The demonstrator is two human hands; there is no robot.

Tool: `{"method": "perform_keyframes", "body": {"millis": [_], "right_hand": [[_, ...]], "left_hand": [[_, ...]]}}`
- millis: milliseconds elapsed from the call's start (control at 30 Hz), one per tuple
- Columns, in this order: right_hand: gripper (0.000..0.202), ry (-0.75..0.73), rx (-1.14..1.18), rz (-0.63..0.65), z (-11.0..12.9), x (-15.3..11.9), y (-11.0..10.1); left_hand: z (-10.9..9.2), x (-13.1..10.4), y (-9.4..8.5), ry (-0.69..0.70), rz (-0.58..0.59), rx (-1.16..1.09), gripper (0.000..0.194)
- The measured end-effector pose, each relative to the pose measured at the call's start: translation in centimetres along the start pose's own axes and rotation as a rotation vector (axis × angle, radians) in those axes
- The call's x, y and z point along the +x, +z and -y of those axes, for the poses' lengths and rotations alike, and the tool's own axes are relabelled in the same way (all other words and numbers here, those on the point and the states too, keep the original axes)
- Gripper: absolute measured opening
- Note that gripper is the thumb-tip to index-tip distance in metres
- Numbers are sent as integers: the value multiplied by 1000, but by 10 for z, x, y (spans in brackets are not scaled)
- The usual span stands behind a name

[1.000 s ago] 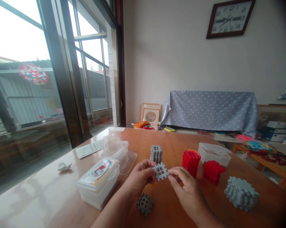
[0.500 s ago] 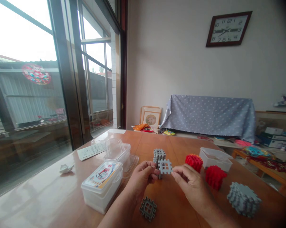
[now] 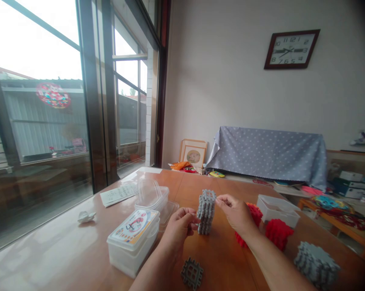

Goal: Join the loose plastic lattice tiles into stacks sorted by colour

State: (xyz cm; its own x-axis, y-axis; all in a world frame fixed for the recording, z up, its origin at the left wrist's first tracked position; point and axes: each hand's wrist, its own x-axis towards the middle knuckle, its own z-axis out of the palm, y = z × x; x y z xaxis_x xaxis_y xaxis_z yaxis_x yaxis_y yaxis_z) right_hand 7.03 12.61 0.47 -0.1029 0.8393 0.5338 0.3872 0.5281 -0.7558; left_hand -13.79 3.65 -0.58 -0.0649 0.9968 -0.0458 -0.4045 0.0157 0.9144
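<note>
A tall stack of grey square interlocking tiles (image 3: 205, 216) stands upright on the table between my hands. My right hand (image 3: 237, 214) pinches the right edge of the grey interlocking tile (image 3: 210, 195) at the top. At the stack's lower left side, my left hand (image 3: 181, 226) is closed, its fingertips against or very near the tiles. Whether it grips anything is hidden. A single darker grey tile (image 3: 192, 274) lies flat nearer me, with a windowed middle. Red interlocking pieces (image 3: 254, 213) are partly hidden behind my right forearm.
Another red stack (image 3: 278, 234) and a lighter grey stack (image 3: 317, 262) stand to the right, with an open clear box (image 3: 277, 210) behind. On the left are a lidded box (image 3: 134, 242), clear containers (image 3: 154, 198), a written sheet (image 3: 118, 195) and crumpled paper (image 3: 86, 217).
The grey tile held between both hands in front of the stack is now at its top, in my right hand. That hand has risen. The view has tilted slightly.
</note>
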Motion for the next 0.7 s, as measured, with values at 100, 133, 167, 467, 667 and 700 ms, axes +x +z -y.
{"method": "perform_keyframes", "body": {"millis": [100,133,167,467,667,700], "right_hand": [[35,7,8,15,-2,-1,1],[36,11,14,17,-2,-2,0],[37,16,20,16,-3,-4,-1],[41,20,-5,-2,3,-22,-6],[36,-36,-58,45,11,-26,-1],[35,-38,-68,28,12,-26,-2]], "left_hand": [[0,0,0,-8,-14,2,28],[-1,0,0,-7,-15,1,27],[-1,-1,1,-6,-14,-1,27],[-2,-3,4,32,-29,62,26],[-3,-5,5,46,-11,116,25],[-4,-5,6,50,-16,114,25]]}}
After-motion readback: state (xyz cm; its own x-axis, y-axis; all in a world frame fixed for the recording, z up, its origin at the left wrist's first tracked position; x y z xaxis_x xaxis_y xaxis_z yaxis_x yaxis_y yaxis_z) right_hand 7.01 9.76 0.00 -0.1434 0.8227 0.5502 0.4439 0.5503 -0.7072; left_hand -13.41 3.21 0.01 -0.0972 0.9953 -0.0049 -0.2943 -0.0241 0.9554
